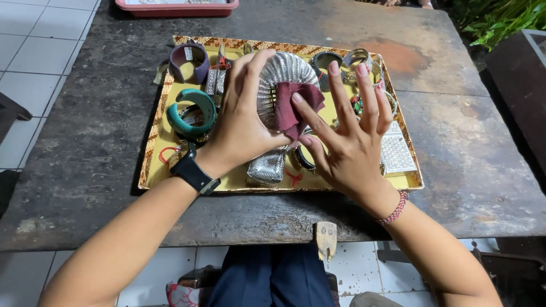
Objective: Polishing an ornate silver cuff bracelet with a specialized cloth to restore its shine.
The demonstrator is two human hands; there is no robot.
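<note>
A dark, stained worktop (96, 142) fills most of the view, and on it lies a shallow yellow tray (227, 182) with a patterned brown rim, crowded with jewellery. Above the middle of the tray the left hand (242, 122) is closed around a wide silver mesh cuff (284, 71), thumb over its top edge and fingers behind it, holding it raised off the tray. The right hand (347, 145) is mostly open, its fingers spread and pointing upward, while its thumb and forefinger press a folded maroon cloth (293, 108) against the face of the cuff. On the tray to the left sit a teal bangle (190, 113) and, farther back, a purple bangle (189, 59). Just below the left hand lies a small silver mesh piece (266, 167), and beside the right hand a flat white studded piece (396, 152) rests near the tray's right rim. A black watch (194, 170) sits on the left wrist, a red beaded bracelet (394, 209) on the right.
</note>
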